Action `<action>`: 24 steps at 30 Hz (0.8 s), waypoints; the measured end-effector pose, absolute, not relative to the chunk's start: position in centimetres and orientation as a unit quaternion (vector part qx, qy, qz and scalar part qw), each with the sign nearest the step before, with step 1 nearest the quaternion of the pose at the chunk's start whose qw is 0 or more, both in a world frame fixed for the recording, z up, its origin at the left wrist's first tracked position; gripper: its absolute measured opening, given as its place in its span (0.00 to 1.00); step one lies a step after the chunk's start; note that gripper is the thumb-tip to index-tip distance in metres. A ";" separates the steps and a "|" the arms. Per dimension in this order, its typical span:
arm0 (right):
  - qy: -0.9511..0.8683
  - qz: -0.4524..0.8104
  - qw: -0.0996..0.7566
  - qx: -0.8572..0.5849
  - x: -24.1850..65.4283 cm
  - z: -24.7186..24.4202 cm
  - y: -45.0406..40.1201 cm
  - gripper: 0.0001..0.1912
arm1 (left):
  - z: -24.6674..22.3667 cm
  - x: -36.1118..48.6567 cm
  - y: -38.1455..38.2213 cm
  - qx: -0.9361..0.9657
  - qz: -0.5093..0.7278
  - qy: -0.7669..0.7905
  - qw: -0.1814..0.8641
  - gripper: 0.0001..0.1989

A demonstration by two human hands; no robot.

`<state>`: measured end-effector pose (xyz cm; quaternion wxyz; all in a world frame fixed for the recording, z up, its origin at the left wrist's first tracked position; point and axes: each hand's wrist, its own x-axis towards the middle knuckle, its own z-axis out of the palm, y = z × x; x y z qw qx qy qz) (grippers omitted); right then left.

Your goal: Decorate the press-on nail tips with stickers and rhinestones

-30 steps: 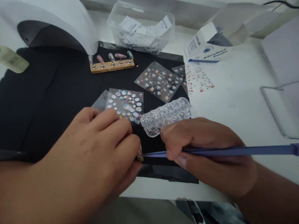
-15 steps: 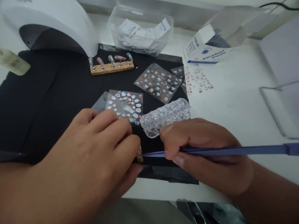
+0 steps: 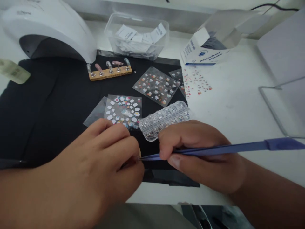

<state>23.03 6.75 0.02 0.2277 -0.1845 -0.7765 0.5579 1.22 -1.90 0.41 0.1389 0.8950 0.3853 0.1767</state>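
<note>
My right hand [image 3: 200, 152] pinches blue tweezers [image 3: 219, 149], whose thin tips point left and reach the fingertips of my left hand [image 3: 102, 162]. The fingers of my left hand are curled closed, and what they hold is mostly hidden; only a small tan edge shows by the fingertips. Just beyond my right hand lies a clear divided case [image 3: 164, 118] of small shiny gems. A clear sheet with white and coloured stickers [image 3: 124, 111] lies beyond my left hand, and another patterned sticker sheet [image 3: 156, 85] is farther back.
A wooden stand [image 3: 111, 73] carries several nail tips. Behind are a white arched device [image 3: 57, 22], a plastic tub [image 3: 138, 39] of packets and an alcohol pads box [image 3: 202, 51]. A pale bottle [image 3: 14, 70] lies left; a metal frame [image 3: 271, 111] is right.
My left hand has turned, and the small nail piece that showed at its fingertips is now hidden. The tweezers' rear end has tipped up, and the view has shifted slightly.
</note>
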 end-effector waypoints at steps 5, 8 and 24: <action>-0.749 0.585 0.215 -0.223 23.3 0.3 7.0 0.06 | 0.7 1.2 -1.9 0.893 0.160 0.388 0.164 0.07; -0.690 0.627 0.261 -0.251 23.6 0.2 7.3 0.06 | 0.9 1.1 -1.9 0.884 0.169 0.401 0.172 0.10; -0.612 0.664 0.352 -0.247 23.5 -0.4 8.1 0.06 | 0.9 1.9 -1.1 0.873 0.158 0.429 0.171 0.12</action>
